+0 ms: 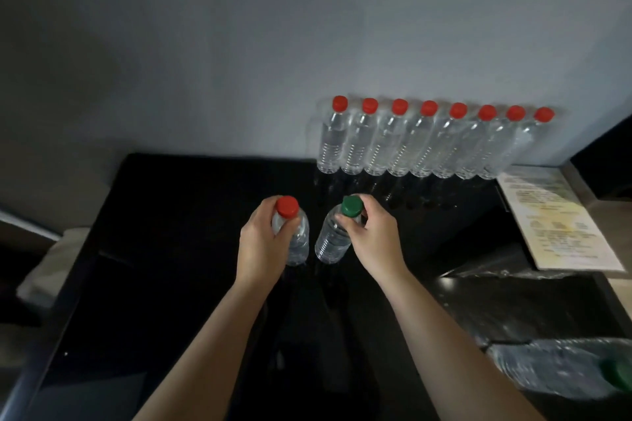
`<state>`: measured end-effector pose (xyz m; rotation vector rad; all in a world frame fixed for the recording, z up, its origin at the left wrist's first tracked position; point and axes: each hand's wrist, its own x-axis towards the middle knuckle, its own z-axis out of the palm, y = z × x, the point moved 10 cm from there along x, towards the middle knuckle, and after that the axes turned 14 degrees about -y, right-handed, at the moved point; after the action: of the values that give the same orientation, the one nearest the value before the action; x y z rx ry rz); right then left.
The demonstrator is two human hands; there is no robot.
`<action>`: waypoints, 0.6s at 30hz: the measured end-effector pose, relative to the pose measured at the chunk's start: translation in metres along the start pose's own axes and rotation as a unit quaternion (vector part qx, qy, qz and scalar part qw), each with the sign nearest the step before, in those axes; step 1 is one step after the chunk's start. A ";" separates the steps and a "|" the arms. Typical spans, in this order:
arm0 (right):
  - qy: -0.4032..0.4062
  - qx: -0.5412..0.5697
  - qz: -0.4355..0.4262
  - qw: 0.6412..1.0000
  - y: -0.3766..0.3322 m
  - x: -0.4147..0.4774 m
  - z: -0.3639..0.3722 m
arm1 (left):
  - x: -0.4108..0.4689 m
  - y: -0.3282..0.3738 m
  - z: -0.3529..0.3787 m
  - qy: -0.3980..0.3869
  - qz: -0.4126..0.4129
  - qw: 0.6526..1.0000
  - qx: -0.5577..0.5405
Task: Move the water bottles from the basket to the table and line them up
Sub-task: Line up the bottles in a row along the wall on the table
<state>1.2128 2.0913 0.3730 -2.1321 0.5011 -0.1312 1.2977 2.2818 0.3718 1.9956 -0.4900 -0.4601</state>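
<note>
My left hand [260, 243] is over the middle of the dark counter [188, 215], its fingers [266, 215] wrapped round the neck of a red-cap bottle [295, 239] that stands close to upright. Just beside it to the right is a green-cap bottle [333, 243], tilted, its cap leaning away to the right and its base toward me. My right hand [372, 236] pinches it just under the cap with curled fingers [366, 215]. I cannot tell whether either base touches the counter.

Ahead and to the right, against the wall, stands the row [410, 147]: eight red-cap bottles, upright, side by side, running left to right. Its right end is near a printed card [561, 219], so I judge the free place is at its left end, which lies almost straight ahead of the green-cap bottle. My right hand is the nearer one, and the left has to go forward and a little right.

At the lower right lie more bottles [554, 369], blurred; I can't make out the basket
</note>
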 end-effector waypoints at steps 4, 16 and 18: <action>0.018 0.002 0.004 1.000 -0.016 0.048 0.019 | 0.048 -0.013 -0.025 0.000 0.006 1.000 0.019; 0.029 0.010 0.008 1.000 -0.029 0.105 0.039 | 0.121 -0.024 -0.041 -0.003 0.044 0.998 0.036; 0.022 0.027 0.004 0.999 -0.028 0.105 0.041 | 0.119 -0.027 -0.039 -0.005 0.055 0.998 0.026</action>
<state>1.3279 2.0948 0.3627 -2.0774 0.5259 -0.1844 1.4221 2.2605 0.3519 2.0048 -0.6212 -0.3921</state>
